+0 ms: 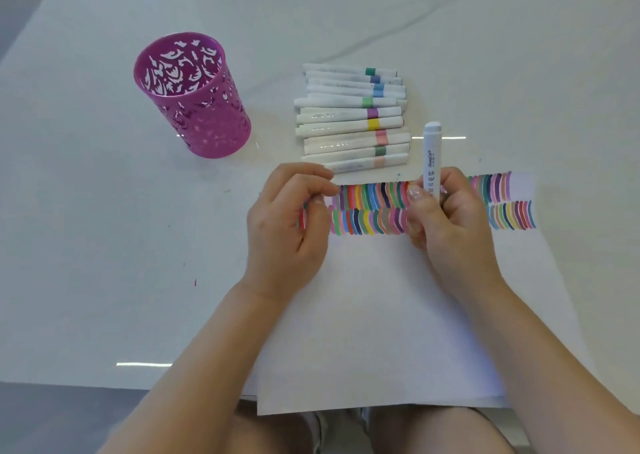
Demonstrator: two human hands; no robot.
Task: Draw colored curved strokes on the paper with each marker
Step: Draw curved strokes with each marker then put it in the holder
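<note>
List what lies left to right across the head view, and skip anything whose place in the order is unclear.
purple pen cup → left hand → right hand, holding a white marker. The marker pile is left out because it overlaps the left hand's span.

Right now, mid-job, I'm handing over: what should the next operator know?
Right hand grips a white marker upright over the strokes; its tip is hidden.
Left hand hovers, fingers curled, at the rows' left end; whether it holds a cap is unclear.
Other markers lie piled behind the paper; pink cup stands to the left.
Done: two rows of coloured strokes along the top.
Left: probably this marker's stroke, then the next ones.
</note>
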